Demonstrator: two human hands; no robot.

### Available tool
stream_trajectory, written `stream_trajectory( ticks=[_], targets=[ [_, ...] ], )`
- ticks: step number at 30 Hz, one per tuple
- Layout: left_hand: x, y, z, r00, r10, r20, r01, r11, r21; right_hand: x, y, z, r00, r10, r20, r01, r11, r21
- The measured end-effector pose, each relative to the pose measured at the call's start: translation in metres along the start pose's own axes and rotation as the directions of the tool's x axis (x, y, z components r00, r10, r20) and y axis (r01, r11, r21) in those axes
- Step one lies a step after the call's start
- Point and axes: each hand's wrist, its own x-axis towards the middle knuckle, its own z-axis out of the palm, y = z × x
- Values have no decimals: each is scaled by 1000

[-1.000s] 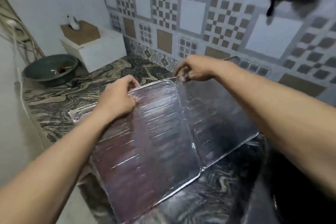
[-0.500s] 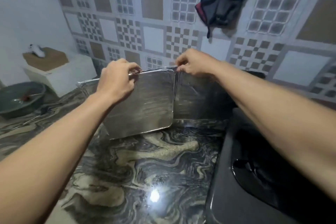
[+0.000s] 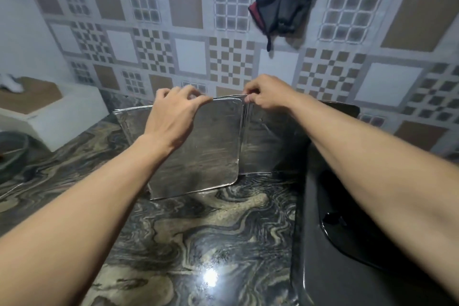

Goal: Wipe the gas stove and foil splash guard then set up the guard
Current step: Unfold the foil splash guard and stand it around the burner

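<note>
Patterned tile wall [image 3: 188, 54] fills the upper frame; marbled countertop [image 3: 198, 236] below, lamp glare at lower centre; white box [image 3: 62, 114] far left.

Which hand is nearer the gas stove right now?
Right. The right hand pinches the foil guard's top edge near the stove's back corner; the left hand grips the same edge farther left, over the counter.

Left hand [image 3: 173, 117]: bare, no glove, ring or watch.
Right hand [image 3: 267, 93]: bare, no glove, ring or wristband.
Forearms: bare to the frame edge; no sleeve in view.
</note>
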Motion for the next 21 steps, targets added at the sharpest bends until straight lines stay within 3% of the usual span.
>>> stream_trajectory(
  ticks=[7,12,16,21],
  targets=[
    [12,14,13,1000,-6,-20,8,997,71,7,9,-4,1000,19,2,-19,999,36],
    [14,23,26,1000,2,28,-7,984,177,12,27,-7,1000,8,14,-9,996,87],
    [15,35,36,994,-70,87,45,964,262,15,37,-8,999,-32,31,29,996,83],
    [22,46,37,989,-129,71,113,973,203,20,42,-20,994,-92,59,88,994,71]
  ],
)
